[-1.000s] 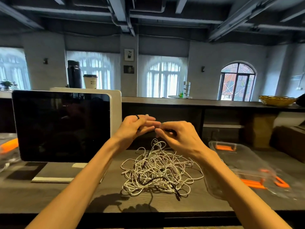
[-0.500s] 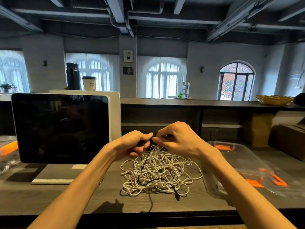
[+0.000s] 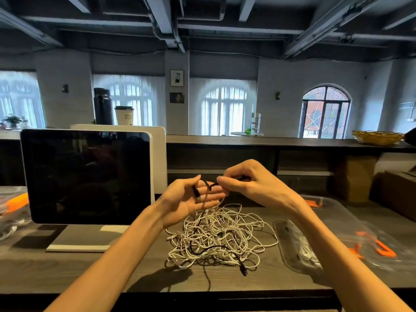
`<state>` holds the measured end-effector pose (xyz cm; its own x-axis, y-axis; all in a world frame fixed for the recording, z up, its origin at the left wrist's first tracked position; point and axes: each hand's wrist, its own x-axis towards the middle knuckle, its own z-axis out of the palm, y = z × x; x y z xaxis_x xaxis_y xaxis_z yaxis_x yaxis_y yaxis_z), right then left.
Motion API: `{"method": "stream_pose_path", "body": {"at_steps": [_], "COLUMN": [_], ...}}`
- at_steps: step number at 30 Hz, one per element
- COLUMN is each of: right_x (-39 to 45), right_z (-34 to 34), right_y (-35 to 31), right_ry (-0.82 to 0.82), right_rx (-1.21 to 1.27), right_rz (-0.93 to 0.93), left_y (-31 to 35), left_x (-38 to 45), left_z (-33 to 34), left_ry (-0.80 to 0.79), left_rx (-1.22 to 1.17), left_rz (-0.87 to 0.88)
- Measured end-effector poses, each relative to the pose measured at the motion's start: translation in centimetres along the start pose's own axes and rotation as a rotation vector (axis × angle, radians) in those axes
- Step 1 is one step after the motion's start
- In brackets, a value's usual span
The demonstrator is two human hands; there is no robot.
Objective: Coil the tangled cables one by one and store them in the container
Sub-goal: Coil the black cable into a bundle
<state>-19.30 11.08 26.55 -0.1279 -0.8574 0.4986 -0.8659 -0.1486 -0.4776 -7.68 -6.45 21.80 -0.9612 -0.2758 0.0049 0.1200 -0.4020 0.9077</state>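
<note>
The black cable (image 3: 203, 184) looped over the flat-fingered left hand (image 3: 191, 199); the right hand (image 3: 249, 185) apparently pinched its run, trailing down into the tangle (image 3: 218, 237) on the bench (image 3: 112, 266) directly below.

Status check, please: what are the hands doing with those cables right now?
Left hand open, black cable looped over its fingers. Right hand pinching that cable. White tangle on desk, black cable threaded through. Clear container right, unobstructed.
</note>
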Motion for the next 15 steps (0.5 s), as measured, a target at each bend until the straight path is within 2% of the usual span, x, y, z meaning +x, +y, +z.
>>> {"method": "stream_pose_path", "body": {"at_steps": [3, 7, 9, 11, 13, 15], "right_x": [-0.3, -0.4, -0.1, 0.2, 0.3, 0.4], "right_z": [0.4, 1.4, 2.2, 2.7, 2.8, 2.8], "right_y": [0.1, -0.1, -0.2, -0.3, -0.3, -0.3], "right_ry": [-0.079, -0.176, -0.219, -0.231, -0.182, -0.087], "right_rx": [-0.014, -0.148, -0.266, -0.314, -0.294, -0.223], "right_rz": [0.054, 0.114, 0.09, 0.06, 0.026, -0.007], "left_y": [0.2, 0.6, 0.5, 0.2, 0.0, -0.1], "left_x": [0.0, -0.2, -0.2, 0.1, 0.2, 0.0], "left_z": [0.8, 2.1, 2.4, 2.5, 2.7, 2.9], "left_ry": [0.008, 0.004, 0.007, 0.023, 0.021, -0.023], "left_rx": [-0.296, -0.303, -0.221, -0.01, 0.257, 0.411], "left_rz": [0.106, 0.142, 0.158, 0.18, 0.199, 0.19]}}
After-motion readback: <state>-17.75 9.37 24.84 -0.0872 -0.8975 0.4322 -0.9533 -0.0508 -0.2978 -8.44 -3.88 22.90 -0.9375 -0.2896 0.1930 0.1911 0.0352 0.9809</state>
